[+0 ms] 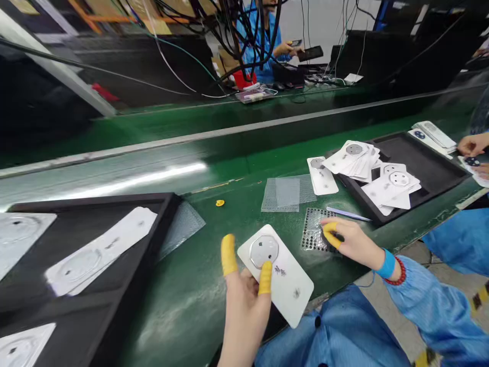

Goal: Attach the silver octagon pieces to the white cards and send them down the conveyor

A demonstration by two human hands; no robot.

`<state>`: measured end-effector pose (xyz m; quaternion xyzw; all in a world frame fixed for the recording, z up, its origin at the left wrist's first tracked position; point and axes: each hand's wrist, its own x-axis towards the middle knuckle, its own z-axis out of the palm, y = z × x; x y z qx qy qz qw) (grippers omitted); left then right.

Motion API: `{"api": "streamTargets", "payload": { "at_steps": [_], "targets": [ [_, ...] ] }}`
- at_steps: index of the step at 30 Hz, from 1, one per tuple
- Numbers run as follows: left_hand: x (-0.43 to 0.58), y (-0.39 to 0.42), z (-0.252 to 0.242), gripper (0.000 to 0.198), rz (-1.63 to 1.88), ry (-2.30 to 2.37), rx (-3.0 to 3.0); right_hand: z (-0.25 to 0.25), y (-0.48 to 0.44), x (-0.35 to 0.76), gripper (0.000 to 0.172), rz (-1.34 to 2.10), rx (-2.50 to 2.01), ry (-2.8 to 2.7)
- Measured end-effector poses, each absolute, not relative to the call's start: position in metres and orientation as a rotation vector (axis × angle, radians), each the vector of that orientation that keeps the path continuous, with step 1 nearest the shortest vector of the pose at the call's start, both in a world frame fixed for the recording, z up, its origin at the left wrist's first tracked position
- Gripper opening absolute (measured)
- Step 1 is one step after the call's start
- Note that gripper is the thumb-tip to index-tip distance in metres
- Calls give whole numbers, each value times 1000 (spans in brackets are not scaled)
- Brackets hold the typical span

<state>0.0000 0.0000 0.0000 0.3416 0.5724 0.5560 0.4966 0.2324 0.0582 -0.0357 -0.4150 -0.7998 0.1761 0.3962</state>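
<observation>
My left hand (248, 300), with yellow finger cots on, grips a white phone back cover (288, 283) over the green bench. The cover has a round grey camera area with small dark holes, and its thumb-side edge lies under my thumb. My right hand (349, 242), also wearing yellow finger cots, is bent closed at a clear sheet of small black dots (314, 229). Its fingertips touch or hover just over the sheet; what they pinch, if anything, is too small to make out. A pair of tweezers (347, 213) lies just beyond this hand.
Black trays flank me: the left tray (168, 204) and the right tray (439, 173) both hold white covers. Clear plastic sheets (280, 193) and a yellow finger cot (220, 203) lie on the bench. A co-worker's hands (476, 153) are at far right; another person sits opposite behind hanging cables.
</observation>
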Motion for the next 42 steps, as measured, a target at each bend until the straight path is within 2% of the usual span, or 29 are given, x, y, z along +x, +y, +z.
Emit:
{"api": "streamTargets", "payload": {
  "at_steps": [4,6,8,10,15,18,20,23,28,34,38,42],
  "targets": [
    [29,-30,13,83,1291,1492,894,3,31,216,10,525,-964,-1910],
    [39,-39,17,48,1265,1487,975,19,21,207,12,532,-809,-1932],
    [46,-42,20,22,1270,1445,1049,30,14,200,13,463,-676,-2005],
    [49,-43,23,13,1264,1397,1096,36,10,198,17,388,-636,-2073],
    [47,-44,30,15,1152,1286,1026,46,4,208,29,310,-820,-2246],
    [46,-46,34,34,1011,1179,871,52,3,214,36,23,-722,-2404],
    [46,-47,37,43,971,1162,758,56,4,217,37,-28,-690,-2460],
    [49,-50,42,42,982,1224,668,60,6,218,35,62,-724,-2501],
    [49,-54,42,37,977,1250,775,60,5,216,21,409,-810,-2277],
    [46,-56,34,34,985,1215,911,69,-1,212,33,204,-822,-2474],
    [43,-55,29,34,910,1098,924,72,-5,211,33,89,-760,-2569],
    [42,-53,28,38,872,1071,824,68,-6,218,32,113,-750,-2597]
  ]
}}
